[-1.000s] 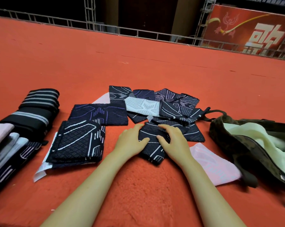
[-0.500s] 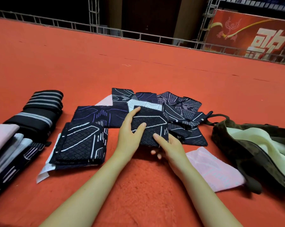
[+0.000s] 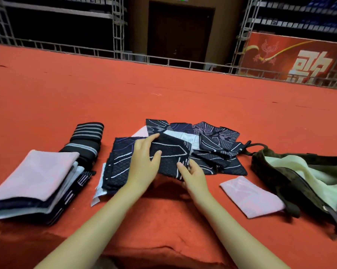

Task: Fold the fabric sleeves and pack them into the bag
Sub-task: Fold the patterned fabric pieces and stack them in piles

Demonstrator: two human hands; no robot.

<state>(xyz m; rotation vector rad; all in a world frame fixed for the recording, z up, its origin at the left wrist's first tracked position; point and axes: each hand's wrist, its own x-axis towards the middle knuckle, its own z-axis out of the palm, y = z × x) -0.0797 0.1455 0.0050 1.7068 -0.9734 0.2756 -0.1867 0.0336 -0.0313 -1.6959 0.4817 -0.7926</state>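
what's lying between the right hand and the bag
A folded pink sleeve lies flat on the red cloth between the right hand and the bag, seen in the head view.

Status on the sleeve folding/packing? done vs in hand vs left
Done: folded stack at far left, another dark stack beside it. In hand: left hand and right hand hold a folded dark patterned sleeve. Left: loose pile, pink sleeve, and packing; the bag shows only pale cloth.
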